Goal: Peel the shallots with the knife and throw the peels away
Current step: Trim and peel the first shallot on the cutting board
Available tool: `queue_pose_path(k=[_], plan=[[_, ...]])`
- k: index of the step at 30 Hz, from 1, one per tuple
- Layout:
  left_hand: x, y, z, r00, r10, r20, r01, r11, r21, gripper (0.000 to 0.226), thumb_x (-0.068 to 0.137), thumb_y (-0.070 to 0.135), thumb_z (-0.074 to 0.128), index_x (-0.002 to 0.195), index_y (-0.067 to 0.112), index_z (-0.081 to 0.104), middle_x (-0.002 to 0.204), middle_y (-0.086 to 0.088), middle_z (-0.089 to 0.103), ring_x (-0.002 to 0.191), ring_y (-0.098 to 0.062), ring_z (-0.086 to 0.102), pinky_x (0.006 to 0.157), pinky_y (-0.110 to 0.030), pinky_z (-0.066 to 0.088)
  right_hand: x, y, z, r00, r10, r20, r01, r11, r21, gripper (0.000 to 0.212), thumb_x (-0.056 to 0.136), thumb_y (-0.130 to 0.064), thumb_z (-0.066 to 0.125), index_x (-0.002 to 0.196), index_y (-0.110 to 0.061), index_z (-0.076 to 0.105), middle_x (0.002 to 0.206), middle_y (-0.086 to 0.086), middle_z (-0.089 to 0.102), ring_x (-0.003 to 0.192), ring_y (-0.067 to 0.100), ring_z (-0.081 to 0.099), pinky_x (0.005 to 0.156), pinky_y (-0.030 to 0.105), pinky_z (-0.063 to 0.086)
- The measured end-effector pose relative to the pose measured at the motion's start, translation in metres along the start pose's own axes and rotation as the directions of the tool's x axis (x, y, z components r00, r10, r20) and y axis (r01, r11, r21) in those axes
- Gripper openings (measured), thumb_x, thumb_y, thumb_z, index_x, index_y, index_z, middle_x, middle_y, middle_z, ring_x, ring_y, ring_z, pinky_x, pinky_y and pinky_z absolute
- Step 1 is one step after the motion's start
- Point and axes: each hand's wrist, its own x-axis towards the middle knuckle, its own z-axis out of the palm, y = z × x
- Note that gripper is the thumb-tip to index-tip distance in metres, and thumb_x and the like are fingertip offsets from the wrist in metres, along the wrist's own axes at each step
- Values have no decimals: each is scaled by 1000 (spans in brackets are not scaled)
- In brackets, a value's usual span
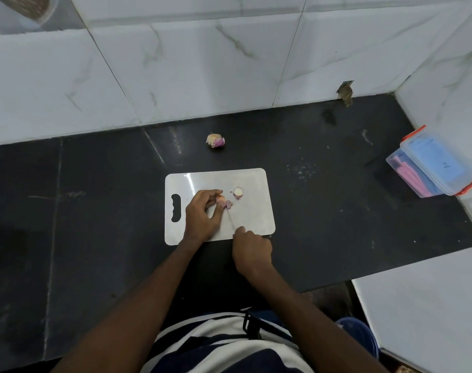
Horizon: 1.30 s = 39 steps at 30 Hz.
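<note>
Hands at work on one white cutting board [245,219], which lies on a dark surface [95,197]: the left hand [202,211] pinches one shallot [225,202] against the middle of the board, while the right hand [252,250], at the board's near edge, is curled round the handle of one knife [230,219], its blade tip touching that shallot. A second, cut shallot piece [238,191] sits on the board just right of the fingers. A third shallot [216,141], skin partly loose, rests beyond the board's far edge. One clear lidded box [433,165] stands well right of the board.
</note>
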Motion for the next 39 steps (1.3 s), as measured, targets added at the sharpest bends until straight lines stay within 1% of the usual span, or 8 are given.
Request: queue_pose_path(k=[7, 12, 15, 19, 23, 28, 33, 39], plan=[[0, -7, -11, 996, 63, 64, -75, 976, 203, 24, 104, 19, 77, 127, 17, 79, 127, 1, 75, 121, -14, 64, 106, -7, 40, 2, 3, 2, 1000, -1, -23, 2, 1000, 8, 12, 106, -19, 55, 116, -14, 57, 106, 5, 75, 94, 25, 75, 68, 34, 43], [-6, -15, -28, 998, 59, 30, -64, 976, 210, 27, 96, 6, 79, 121, 18, 79, 121, 9, 79, 112, -14, 69, 99, -39, 59, 3, 3, 3, 1000, 7, -3, -7, 1000, 8, 13, 105, -19, 55, 117, -14, 57, 107, 5, 74, 94, 24, 75, 68, 34, 42], [-10, -15, -32, 999, 50, 14, -52, 979, 196, 33, 90, 2, 81, 119, 19, 80, 121, 15, 77, 110, -10, 70, 96, -41, 61, 4, 3, 4, 1000, 6, 2, -6, 1000, -6, 17, 104, -19, 58, 119, -14, 56, 107, 5, 74, 95, 25, 75, 68, 34, 42], [-9, -10, -29, 998, 48, 43, -55, 979, 198, 41, 87, 23, 94, 124, 17, 78, 124, 7, 78, 113, -11, 70, 99, -32, 60, 4, 4, 2, 1000, -9, -9, 9, 1000, -14, 17, 105, -20, 55, 121, -14, 55, 111, 5, 73, 101, 26, 74, 72, 35, 40], [-3, -10, -29, 996, 23, 89, -44, 970, 238, 41, 87, 21, 94, 125, 16, 79, 122, 1, 78, 112, -14, 71, 100, -38, 61, 13, 14, -5, 999, -1, -41, 0, 1000, -29, 19, 111, -28, 46, 121, -16, 55, 109, 4, 71, 98, 28, 73, 71, 36, 38], [-3, -11, -34, 994, -5, 112, -20, 976, 217, 35, 93, 24, 89, 126, 21, 78, 122, 4, 74, 106, -11, 71, 94, -34, 63, 36, 29, -24, 997, 65, -52, -66, 997, -26, 20, 110, -26, 41, 121, -17, 56, 114, 3, 69, 103, 27, 71, 75, 37, 37], [-7, -4, -36, 999, -13, 40, 7, 991, 133, 33, 98, 23, 85, 130, 17, 78, 126, 7, 75, 111, 6, 68, 93, -25, 63, 43, 43, -32, 998, 43, -37, -43, 999, -5, 29, 113, -34, 34, 123, -16, 55, 117, 7, 68, 104, 30, 69, 75, 40, 39], [-8, 13, -35, 987, -141, 73, 145, 988, -54, 34, 104, 31, 78, 137, 25, 75, 138, 17, 73, 128, -2, 68, 104, -18, 57, 28, 46, -22, 990, 70, -119, -39, 970, 241, 31, 114, -43, 28, 111, -18, 46, 101, 10, 69, 80, 27, 55, 73, 40, 45]])
